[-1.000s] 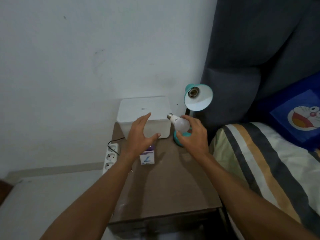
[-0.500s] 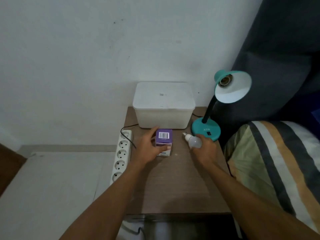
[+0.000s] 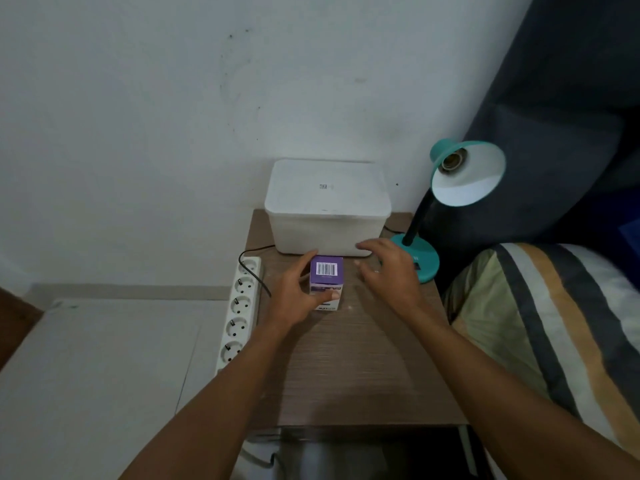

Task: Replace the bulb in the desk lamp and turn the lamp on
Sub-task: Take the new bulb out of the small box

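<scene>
A teal desk lamp (image 3: 424, 259) stands at the back right of the wooden nightstand (image 3: 363, 368). Its shade (image 3: 467, 181) tilts toward me and the socket (image 3: 452, 161) inside holds no bulb. My left hand (image 3: 294, 296) grips a small purple bulb box (image 3: 327, 271) standing upright mid-table. My right hand (image 3: 391, 275), blurred and with fingers spread, hovers low just left of the lamp base. A pale patch under its fingers looks like the white bulb (image 3: 374, 267) lying on the table, mostly hidden.
A white lidded container (image 3: 327, 209) sits against the wall behind the box. A white power strip (image 3: 242, 306) with a black cord plugged in lies along the nightstand's left edge. A striped blanket (image 3: 554, 323) on the bed borders the right side.
My right hand lowered the bulb from near the shade to the table and now spreads its fingers over it. My left hand closed around the purple box. The view tilted downward.
</scene>
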Action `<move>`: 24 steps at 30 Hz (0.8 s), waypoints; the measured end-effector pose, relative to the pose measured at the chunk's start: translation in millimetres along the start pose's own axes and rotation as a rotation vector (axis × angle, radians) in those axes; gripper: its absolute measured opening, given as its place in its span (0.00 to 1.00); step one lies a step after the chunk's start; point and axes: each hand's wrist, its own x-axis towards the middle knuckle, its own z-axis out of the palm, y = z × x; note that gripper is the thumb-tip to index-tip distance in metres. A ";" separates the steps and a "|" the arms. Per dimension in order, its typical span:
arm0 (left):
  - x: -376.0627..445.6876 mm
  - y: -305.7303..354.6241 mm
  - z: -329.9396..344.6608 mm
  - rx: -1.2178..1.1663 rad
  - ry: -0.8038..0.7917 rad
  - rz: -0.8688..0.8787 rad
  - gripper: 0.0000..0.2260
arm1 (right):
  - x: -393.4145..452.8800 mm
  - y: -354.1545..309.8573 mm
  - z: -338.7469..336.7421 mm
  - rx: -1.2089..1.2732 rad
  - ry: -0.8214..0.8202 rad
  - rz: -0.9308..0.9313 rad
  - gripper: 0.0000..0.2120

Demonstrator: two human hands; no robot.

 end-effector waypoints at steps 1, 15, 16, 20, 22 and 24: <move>0.2 -1.1 0.0 0.001 -0.001 0.007 0.44 | 7.4 -9.7 -0.1 -0.021 -0.046 -0.076 0.17; 2.6 -10.9 2.1 -0.021 0.008 0.042 0.44 | 26.9 -28.9 13.0 -0.280 -0.453 -0.351 0.16; 2.3 -11.2 2.3 -0.017 0.008 0.050 0.44 | 27.6 -28.8 12.5 -0.279 -0.463 -0.357 0.16; 3.0 -14.4 4.0 -0.030 0.018 0.053 0.44 | 27.6 -28.6 12.8 -0.301 -0.453 -0.409 0.15; 3.4 -16.0 6.3 -0.025 0.024 0.060 0.43 | 24.7 -26.0 12.6 -0.289 -0.415 -0.455 0.15; 3.0 -17.6 8.0 -0.015 0.032 0.076 0.42 | 21.2 -23.3 12.1 -0.272 -0.397 -0.495 0.14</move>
